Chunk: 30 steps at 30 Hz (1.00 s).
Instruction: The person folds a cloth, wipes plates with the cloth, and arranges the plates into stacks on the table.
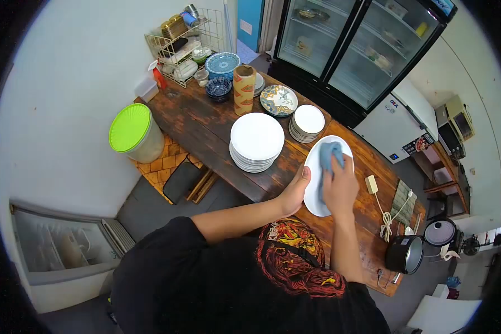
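Note:
My left hand (pixel 296 192) grips the near left rim of a white oval plate (pixel 315 195), its thumb up along the edge and its other fingers hidden beneath. My right hand (pixel 340 186) presses a blue-grey cloth (pixel 329 153) on the upper part of that plate. The plate is held tilted above the wooden table (pixel 206 136). Left of it stands a tall stack of round white plates (pixel 256 137). A shorter stack of small white plates (pixel 308 119) is just beyond the oval plate.
Farther back stand a patterned plate (pixel 279 101), a cardboard-like roll (pixel 244 89), dark blue bowls (pixel 219 88) and blue plates (pixel 222 63). A wire rack (pixel 186 47) holds dishes. On the right are a power strip (pixel 371 184), its cable, and a black pot (pixel 404 254). A lime-lidded bin (pixel 130 128) stands left.

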Tool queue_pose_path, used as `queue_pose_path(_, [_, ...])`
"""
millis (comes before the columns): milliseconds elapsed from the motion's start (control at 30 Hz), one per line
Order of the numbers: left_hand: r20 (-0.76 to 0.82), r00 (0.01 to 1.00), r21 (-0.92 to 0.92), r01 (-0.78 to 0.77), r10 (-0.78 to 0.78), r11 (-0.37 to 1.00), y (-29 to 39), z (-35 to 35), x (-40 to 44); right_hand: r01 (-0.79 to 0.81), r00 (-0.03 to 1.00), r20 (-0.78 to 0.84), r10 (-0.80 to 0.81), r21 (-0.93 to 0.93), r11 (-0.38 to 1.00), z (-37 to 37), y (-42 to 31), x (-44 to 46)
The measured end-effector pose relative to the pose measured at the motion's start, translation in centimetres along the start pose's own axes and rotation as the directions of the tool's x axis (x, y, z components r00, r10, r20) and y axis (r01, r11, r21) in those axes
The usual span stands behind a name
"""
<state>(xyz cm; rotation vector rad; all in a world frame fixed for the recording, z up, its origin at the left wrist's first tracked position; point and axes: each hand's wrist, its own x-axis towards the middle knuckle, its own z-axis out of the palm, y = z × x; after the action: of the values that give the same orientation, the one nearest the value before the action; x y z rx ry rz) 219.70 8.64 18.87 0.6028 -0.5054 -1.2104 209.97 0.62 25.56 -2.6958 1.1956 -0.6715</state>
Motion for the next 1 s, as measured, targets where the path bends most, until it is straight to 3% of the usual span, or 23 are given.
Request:
queue_pose_path(300, [-0.062, 0.998, 0.004, 0.02, -0.02, 1.0, 0.3, -2.9, -0.5, 0.188, 0.929, 0.254, -0.268, 0.299, 0.935, -2.3, -0.7, -5.0])
queue_pose_path(467, [-0.095, 0.993, -0.019, 0.066, -0.067, 0.998, 2.0, -1.6, -1.0, 0.126, 0.957, 0.244, -0.155, 0.129, 0.984, -2.1, 3.6, -4.7])
queue_pose_path(567, [-0.093, 0.987, 0.019, 0.13, -0.128, 0.991, 2.3, -1.1, -1.3, -0.059, 0.989, 0.131, 0.069, -0.083, 0.995, -1.7, 5.4, -3.0])
queue_pose_path(633, [-0.04, 0.988, 0.029, 0.151, -0.15, 0.988, 2.1, -0.9, -1.4, -0.117, 0.988, 0.092, 0.127, -0.11, 0.987, -2.0, 5.3, -1.5])
queue_pose_path(800, [0.02, 0.984, 0.008, 0.178, -0.179, 0.984, 2.0, 0.2, -1.5, 0.01, 0.998, -0.062, -0.019, -0.149, 0.989, -0.8, 1.2, -0.2])
queue_pose_path(1000, [-0.006, 0.984, -0.032, 0.18, -0.18, 0.983, 2.6, -1.2, -1.3, 0.304, 0.952, 0.004, -0.306, 0.113, 0.946, -1.6, -2.5, -4.4])
